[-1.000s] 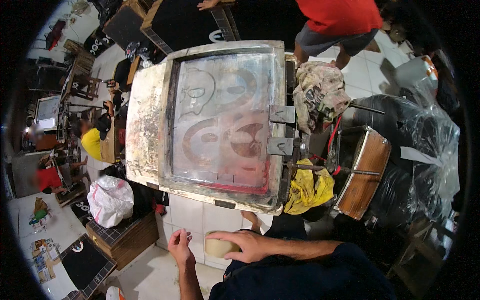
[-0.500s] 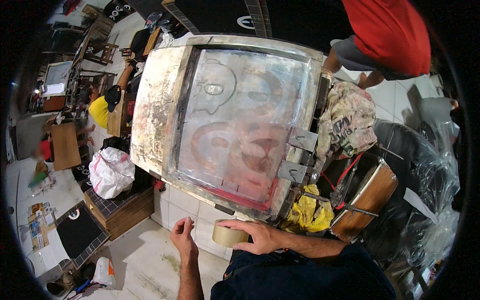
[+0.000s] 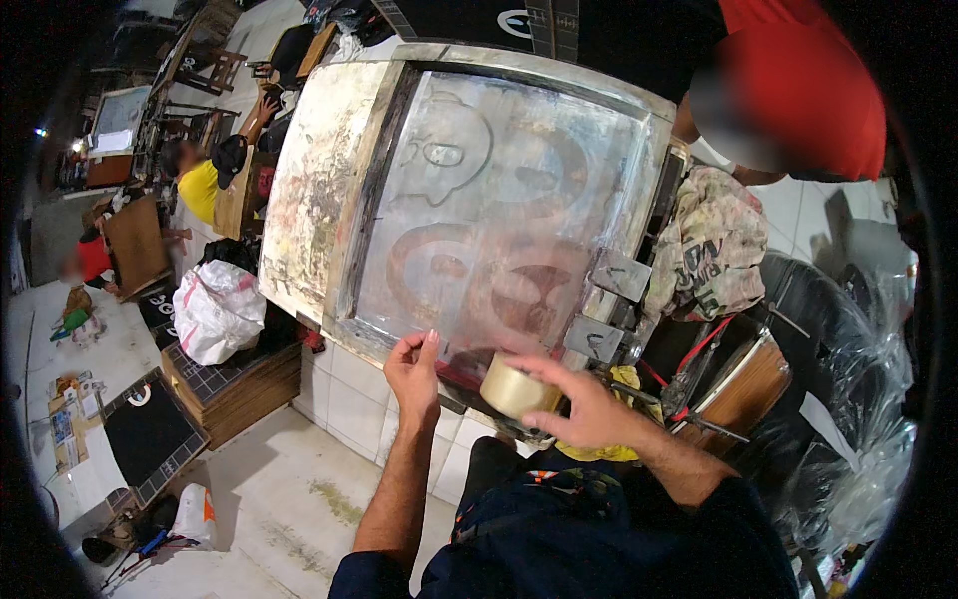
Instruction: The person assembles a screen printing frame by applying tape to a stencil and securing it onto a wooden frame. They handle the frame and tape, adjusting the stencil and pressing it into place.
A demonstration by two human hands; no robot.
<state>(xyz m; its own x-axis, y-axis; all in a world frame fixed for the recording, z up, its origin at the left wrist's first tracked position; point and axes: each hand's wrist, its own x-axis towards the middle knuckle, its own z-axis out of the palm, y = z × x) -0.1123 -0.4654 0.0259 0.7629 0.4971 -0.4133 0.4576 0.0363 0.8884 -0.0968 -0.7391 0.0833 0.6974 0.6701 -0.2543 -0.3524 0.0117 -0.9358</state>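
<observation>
My right hand (image 3: 584, 401) grips a wide roll of packing tape (image 3: 516, 387), clear yellowish in colour, with the fingers over its outer side. Both are above the near edge of a framed printing screen (image 3: 439, 285). To the left of the roll, my left hand (image 3: 413, 377) is raised with thumb and fingers pinched together. Whatever those fingertips hold is too thin or clear to make out. The screen's mesh carries stencilled shapes, and a red strip of ink (image 3: 459, 377) runs along its near edge. Two grey metal plates (image 3: 621, 275) sit at the frame's right side.
A stained rag (image 3: 711, 245) and a yellow cloth (image 3: 624, 439) lie on the right, beside metal rods and clear plastic wrap (image 3: 848, 369). A person in red (image 3: 813, 90) bends at the far right. On the left, a white sack (image 3: 220, 311) rests on stacked boards (image 3: 239, 384).
Both hands have moved forward and up, over the screen's near edge, with the tape roll carried along in my right hand. The person in red has bent lower.
</observation>
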